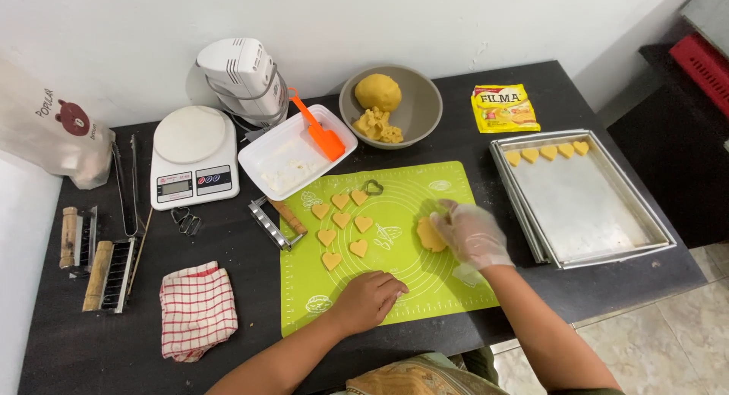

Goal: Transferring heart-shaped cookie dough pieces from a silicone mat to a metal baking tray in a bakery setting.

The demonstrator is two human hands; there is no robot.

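A green silicone mat (410, 190) lies on the black table with several yellow heart-shaped dough cutouts (341, 221) on its left half. My right hand (472, 234), in a clear plastic glove, presses on a flat piece of yellow dough (427, 235) at the mat's right side. Bare and with curled fingers, my left hand (370, 298) rests on the mat's near edge, holding nothing. A small metal heart cutter (373, 188) sits near the mat's top.
A metal baking tray (592, 205) at the right holds several hearts along its far edge. Behind the mat: grey bowl with dough ball (391, 106), white container with orange spatula (298, 153), kitchen scale (194, 156), hand mixer (243, 76), yellow packet (504, 108). Checked cloth (197, 310) and rollers (106, 273) lie left.
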